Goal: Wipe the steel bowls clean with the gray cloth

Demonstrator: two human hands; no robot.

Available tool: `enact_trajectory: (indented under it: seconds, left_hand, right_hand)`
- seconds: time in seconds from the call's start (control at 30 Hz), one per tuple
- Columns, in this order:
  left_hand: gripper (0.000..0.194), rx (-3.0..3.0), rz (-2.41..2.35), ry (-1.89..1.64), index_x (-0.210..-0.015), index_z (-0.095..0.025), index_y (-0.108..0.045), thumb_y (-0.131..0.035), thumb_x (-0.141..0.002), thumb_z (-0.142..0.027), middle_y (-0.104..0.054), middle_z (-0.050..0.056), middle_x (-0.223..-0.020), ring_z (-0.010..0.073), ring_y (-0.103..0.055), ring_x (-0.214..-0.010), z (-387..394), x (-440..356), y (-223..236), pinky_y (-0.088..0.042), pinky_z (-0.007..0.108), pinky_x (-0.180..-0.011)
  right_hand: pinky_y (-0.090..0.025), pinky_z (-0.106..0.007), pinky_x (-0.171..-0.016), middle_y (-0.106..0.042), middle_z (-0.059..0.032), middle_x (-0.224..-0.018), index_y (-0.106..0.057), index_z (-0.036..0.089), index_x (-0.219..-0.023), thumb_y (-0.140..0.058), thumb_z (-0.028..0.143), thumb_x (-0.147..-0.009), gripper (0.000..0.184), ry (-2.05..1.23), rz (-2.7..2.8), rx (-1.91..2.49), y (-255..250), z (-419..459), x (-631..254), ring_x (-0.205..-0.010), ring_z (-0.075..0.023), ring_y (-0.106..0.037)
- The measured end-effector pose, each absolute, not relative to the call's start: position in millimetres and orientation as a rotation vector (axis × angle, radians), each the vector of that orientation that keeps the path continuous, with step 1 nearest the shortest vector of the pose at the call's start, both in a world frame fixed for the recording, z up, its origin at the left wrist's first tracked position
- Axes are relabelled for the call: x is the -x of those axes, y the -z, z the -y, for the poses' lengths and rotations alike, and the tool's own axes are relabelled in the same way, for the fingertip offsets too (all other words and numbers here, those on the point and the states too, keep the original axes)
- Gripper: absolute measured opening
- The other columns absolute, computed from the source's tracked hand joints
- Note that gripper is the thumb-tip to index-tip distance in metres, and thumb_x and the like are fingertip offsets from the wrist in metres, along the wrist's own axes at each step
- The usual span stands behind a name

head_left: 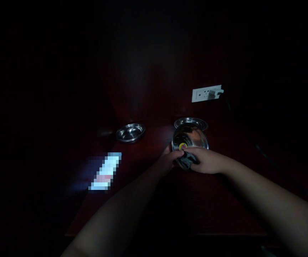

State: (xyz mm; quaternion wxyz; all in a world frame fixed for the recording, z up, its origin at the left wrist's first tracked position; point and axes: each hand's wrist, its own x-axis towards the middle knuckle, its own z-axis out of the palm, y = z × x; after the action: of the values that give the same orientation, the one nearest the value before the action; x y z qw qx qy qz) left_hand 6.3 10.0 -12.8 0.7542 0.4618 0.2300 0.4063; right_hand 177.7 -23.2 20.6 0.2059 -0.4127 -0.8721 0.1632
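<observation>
The scene is very dark. A shiny steel bowl (190, 141) with a yellow sticker inside is tilted toward me above a dark red wooden table (148, 200). My left hand (167, 161) grips its near left rim. My right hand (206, 160) presses a dark cloth (187, 159) against the bowl's near edge, fingers closed on it. Right behind the held bowl, a second steel bowl (191, 123) rests on the table.
A third steel bowl (131, 132) sits to the left on the table. A glowing blurred screen (105, 172) lies at the table's left edge. A white wall socket (206, 93) with a plug and dark cable is at the back right.
</observation>
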Motion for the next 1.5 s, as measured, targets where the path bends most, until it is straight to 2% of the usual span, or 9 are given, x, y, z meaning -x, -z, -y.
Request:
enact_trajectory:
  seconds: [0.53,1.0,1.5]
  left_hand:
    - [0.063,-1.033,-0.493,-0.88,-0.119,-0.021,-0.051,-0.074,-0.06,-0.026,-0.065,0.006,-0.103,0.0227,-0.062,-0.091,-8.8,-6.8,10.8,-0.049,0.034,-0.076]
    - [0.066,-1.05,-0.487,-0.896,-0.122,-0.022,-0.05,-0.075,-0.061,-0.029,-0.064,0.005,-0.101,0.0192,-0.062,-0.086,-9.5,-8.8,13.4,-0.05,0.031,-0.074]
    - [0.061,-1.049,-0.525,-0.897,-0.118,-0.021,-0.051,-0.074,-0.063,-0.031,-0.063,0.005,-0.101,0.0196,-0.062,-0.088,-6.5,-9.3,10.6,-0.05,0.032,-0.074]
  right_hand:
    - [-0.046,-0.031,-0.072,-0.065,-0.0063,-0.087,-0.057,0.017,-0.094,-0.052,0.015,-0.074,0.02,-0.45,2.36,1.141,-12.2,18.7,-176.8,-0.077,-0.0186,-0.06]
    - [-0.045,-0.03,-0.068,-0.065,-0.0046,-0.083,-0.056,0.018,-0.094,-0.051,0.018,-0.08,0.015,-0.53,2.244,1.181,-4.2,15.2,-170.8,-0.073,-0.0179,-0.06]
    - [-0.044,-0.03,-0.066,-0.062,-0.0043,-0.081,-0.055,0.017,-0.09,-0.051,0.018,-0.079,0.012,-0.568,2.207,1.164,-4.8,15.7,-170.4,-0.071,-0.0176,-0.057]
